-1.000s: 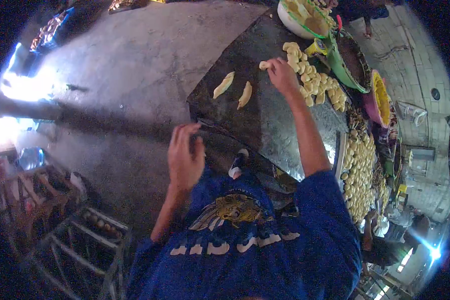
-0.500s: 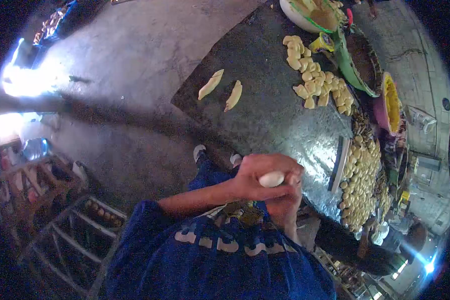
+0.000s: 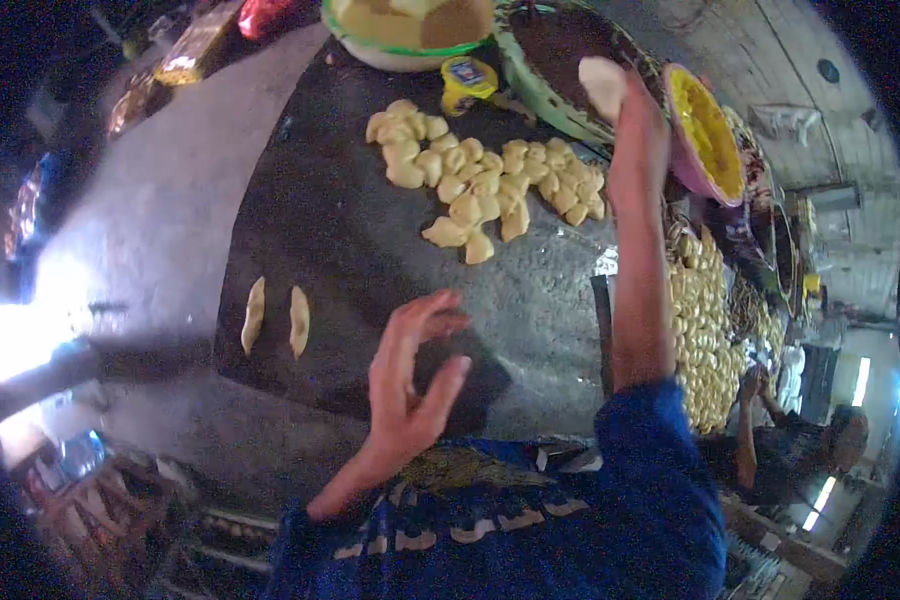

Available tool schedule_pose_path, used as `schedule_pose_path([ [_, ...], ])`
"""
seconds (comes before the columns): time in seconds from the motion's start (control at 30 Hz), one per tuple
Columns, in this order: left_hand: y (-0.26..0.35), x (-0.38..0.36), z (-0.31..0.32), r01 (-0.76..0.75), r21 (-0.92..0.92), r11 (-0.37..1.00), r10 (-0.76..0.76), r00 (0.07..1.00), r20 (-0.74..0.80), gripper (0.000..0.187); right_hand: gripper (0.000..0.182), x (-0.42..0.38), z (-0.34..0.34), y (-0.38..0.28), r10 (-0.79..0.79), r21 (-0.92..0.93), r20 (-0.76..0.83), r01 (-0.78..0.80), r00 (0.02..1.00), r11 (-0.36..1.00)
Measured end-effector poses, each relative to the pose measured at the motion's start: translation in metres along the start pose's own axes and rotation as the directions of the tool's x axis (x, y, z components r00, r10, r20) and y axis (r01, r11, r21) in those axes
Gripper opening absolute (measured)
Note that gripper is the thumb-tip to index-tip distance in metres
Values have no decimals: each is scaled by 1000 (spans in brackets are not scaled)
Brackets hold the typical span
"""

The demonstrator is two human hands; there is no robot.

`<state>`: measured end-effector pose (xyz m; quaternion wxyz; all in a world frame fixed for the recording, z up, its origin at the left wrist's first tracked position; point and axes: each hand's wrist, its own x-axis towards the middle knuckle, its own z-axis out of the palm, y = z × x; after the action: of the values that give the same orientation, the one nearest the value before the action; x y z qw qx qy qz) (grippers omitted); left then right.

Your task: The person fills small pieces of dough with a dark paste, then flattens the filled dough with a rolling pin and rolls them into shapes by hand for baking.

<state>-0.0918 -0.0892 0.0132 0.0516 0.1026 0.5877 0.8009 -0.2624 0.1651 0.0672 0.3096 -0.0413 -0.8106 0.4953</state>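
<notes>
My left hand point(image 3: 408, 372) is above the near part of the dark work surface point(image 3: 350, 230), its fingers apart and nothing in them. My right hand point(image 3: 638, 112) reaches out over the rim of a green basin point(image 3: 540, 85) and grips a pale piece of dough point(image 3: 601, 84). Several yellowish dough pieces point(image 3: 470, 180) lie clustered beyond my left hand. Two long dough strips, one point(image 3: 254, 316) left of the other point(image 3: 299, 322), rest near the left edge of the surface.
A white bowl with a green rim point(image 3: 410, 60) and a yellow tub point(image 3: 466, 84) stand at the far side. A pink bowl with yellow contents point(image 3: 705, 135) is at the right. Many small dough pieces point(image 3: 700, 330) cover the right side, near another person point(image 3: 800, 450).
My hands have come apart. The right one has moved up and away with the dough; the left one has opened. The view has shifted, so the surface fills more of it.
</notes>
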Motion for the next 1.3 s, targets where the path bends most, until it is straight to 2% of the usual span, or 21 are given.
schedule_pose_path([
  [0.03, -6, -4, -6, 69, 17, 997, -68, 997, -21, 46, 56, 40, -1, 12, 180, -479, 116, -104, 977, 872],
  [0.1, -10, -6, -13, 158, 79, 984, -152, 986, -69, 42, 68, 109, 5, 95, 289, -837, 295, 100, 911, 538],
  [0.17, -9, -9, -18, 204, 172, 964, -185, 975, -120, 39, 71, 103, 11, 94, 328, -731, 421, 102, 846, 675],
  [0.23, -16, -13, -21, 183, 113, 977, -164, 974, -157, 37, 73, 102, 17, 102, 329, -673, 489, 110, 808, 731],
  [0.3, -17, -18, -23, 187, 86, 979, -170, 969, -181, 36, 72, 109, 27, 131, 323, -681, 503, 138, 801, 719],
  [0.37, -14, -19, -26, 201, 97, 975, -180, 966, -188, 35, 69, 131, 26, 132, 431, -732, 522, 127, 736, 669],
  [0.5, -5, -21, -34, 205, 164, 965, -177, 969, -171, 33, 61, 119, 19, 135, 375, -713, 461, 84, 805, 696],
  [0.57, -5, -24, -39, 178, 141, 974, -155, 975, -157, 32, 58, 116, 18, 130, 359, -778, 520, 257, 775, 573],
  [0.63, -3, -25, -43, 191, 124, 974, -170, 972, -163, 30, 56, 118, 12, 118, 365, -781, 484, 204, 795, 591],
  [0.7, 1, -27, -46, 203, 120, 972, -183, 970, -157, 28, 57, 109, -5, 93, 412, -676, 354, -74, 840, 733],
  [0.8, 9, -28, -53, 212, 123, 969, -201, 975, -96, 25, 56, 91, -26, 87, 329, -209, 474, -259, 817, 943],
  [0.83, 10, -27, -55, 213, 112, 971, -207, 976, -60, 25, 57, 66, -22, 56, 285, -81, 411, -277, 866, 957],
  [0.9, 5, -25, -58, 225, 25, 974, -224, 974, -34, 24, 55, 12, -21, 15, 243, 162, 645, -440, 724, 883],
  [0.97, -10, -25, -46, 261, -127, 957, -269, 962, -51, 24, 55, -53, -9, -37, 503, 164, 723, -824, 475, 542],
  [1.0, -11, -23, -41, 273, 1, 962, -272, 961, -39, 26, 53, -91, -1, -48, 571, 197, 703, -887, 424, 417],
  [1.03, -13, -21, -38, 286, 127, 950, -284, 958, -29, 28, 53, -125, 7, -68, 550, 108, 783, -934, 291, 341],
  [1.07, -16, -34, -44, 349, 47, 936, -349, 937, -5, 31, 51, -155, 10, -70, 328, 63, 928, -944, 174, 323],
  [1.1, -18, -47, -51, 413, -30, 910, -412, 911, 19, 34, 43, -184, 13, -81, 385, 24, 911, -950, 148, 310],
  [1.17, -31, -70, -65, 543, -548, 636, -531, 823, 200, 41, 38, -230, 18, -101, 621, -106, 764, -916, 175, 388],
  [1.23, -21, -88, -89, 531, -9, 848, -515, 827, 224, 38, 40, -258, 23, -113, 672, -258, 712, -814, 204, 520],
  [1.3, -14, -105, -102, 521, 205, 829, -555, 812, 180, 34, 38, -281, 26, -109, 683, -414, 689, -642, 243, 646],
])
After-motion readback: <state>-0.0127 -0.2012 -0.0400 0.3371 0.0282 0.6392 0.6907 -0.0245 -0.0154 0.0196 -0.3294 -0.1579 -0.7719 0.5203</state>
